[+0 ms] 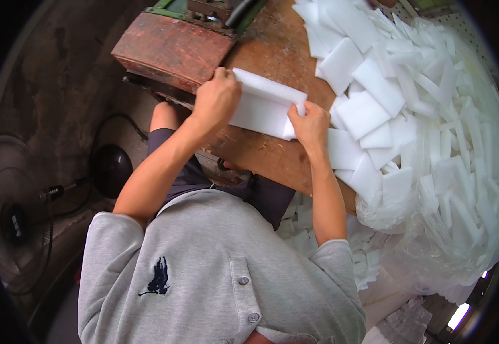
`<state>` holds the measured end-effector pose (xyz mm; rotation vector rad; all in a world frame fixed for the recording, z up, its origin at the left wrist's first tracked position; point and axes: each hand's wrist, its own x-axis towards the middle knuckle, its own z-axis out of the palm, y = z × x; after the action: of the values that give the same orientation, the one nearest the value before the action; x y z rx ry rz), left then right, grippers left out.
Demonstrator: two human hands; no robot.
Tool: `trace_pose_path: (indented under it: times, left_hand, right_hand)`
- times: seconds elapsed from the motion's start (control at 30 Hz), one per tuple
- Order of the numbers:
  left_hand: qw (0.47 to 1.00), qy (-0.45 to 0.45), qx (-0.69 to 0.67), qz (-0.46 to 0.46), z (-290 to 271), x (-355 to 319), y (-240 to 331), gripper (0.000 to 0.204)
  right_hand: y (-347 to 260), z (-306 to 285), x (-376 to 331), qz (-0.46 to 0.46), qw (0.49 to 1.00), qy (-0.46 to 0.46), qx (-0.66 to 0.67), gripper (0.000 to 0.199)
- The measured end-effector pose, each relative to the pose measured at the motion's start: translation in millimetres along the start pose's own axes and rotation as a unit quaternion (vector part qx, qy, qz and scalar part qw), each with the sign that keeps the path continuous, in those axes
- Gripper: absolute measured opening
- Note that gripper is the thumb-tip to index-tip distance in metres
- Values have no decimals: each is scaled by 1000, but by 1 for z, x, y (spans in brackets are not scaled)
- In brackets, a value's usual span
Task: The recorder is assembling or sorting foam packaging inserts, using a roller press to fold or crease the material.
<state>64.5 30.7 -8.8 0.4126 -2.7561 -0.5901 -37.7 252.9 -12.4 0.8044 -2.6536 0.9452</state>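
Note:
A white foam piece (260,113), bent up along its far edge like a shallow tray, lies over the brown wooden tabletop (264,156) in front of me. My left hand (219,98) is closed on its left end, beside the corner of a worn red box (169,50). At the other end my right hand (311,125) pinches the foam, thumb toward the raised edge. The fingers of both hands partly hide the ends of the piece.
A large heap of loose white foam pieces (371,113) covers the right of the table, partly in a clear plastic bag (418,243). Green machine parts (175,8) stand behind the red box. A fan (17,221) is at the far left. More foam lies below the table.

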Motion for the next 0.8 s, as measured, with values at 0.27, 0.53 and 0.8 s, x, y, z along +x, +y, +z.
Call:
trace_pose_path:
  times: [0.27, 0.53, 0.8]
  left_hand:
    - [867, -3, -176, 467, -29, -106, 119, 44]
    - [948, 29, -85, 305, -2, -2, 47, 68]
    - [958, -61, -129, 249, -9, 30, 35, 58]
  right_hand:
    - [-6, -50, -25, 124, 988, -46, -74, 43]
    - [11, -39, -28, 99, 992, -28, -74, 36]
    - [17, -44, -30, 47, 994, 13, -97, 33]
